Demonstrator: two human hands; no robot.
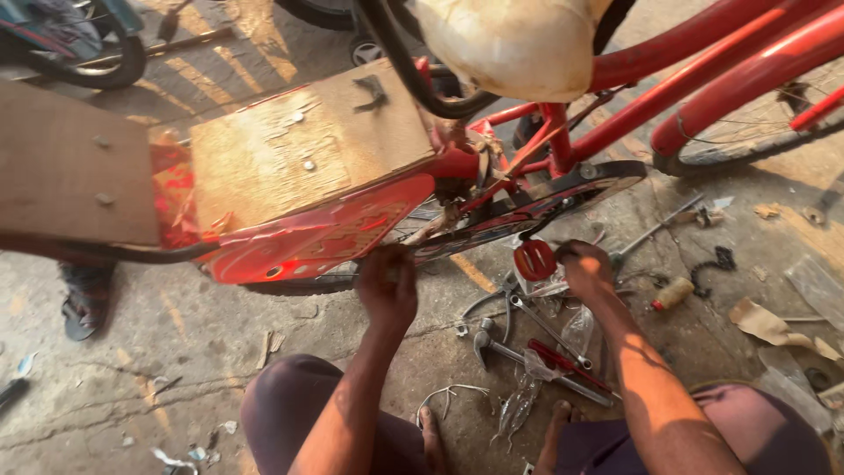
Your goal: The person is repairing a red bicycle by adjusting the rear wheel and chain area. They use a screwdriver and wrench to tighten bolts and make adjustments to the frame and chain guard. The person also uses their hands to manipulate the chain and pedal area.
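The left hand [387,286] is closed on the bottom edge of the red bicycle [563,149], by the back wheel guard [325,237], and the right hand [585,268] is curled beside the red pedal [534,259]; I cannot tell if it holds anything. A finger could get pinched by the chain cover [527,207] if the pedal turns. Tools [527,339] crowd the floor [176,343] between the knees, so little free room is left.

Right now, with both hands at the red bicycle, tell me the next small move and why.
Probably steady the rear guard with the left hand, which is already up against the red chain guard's lower edge, while the right hand works beside the red pedal.
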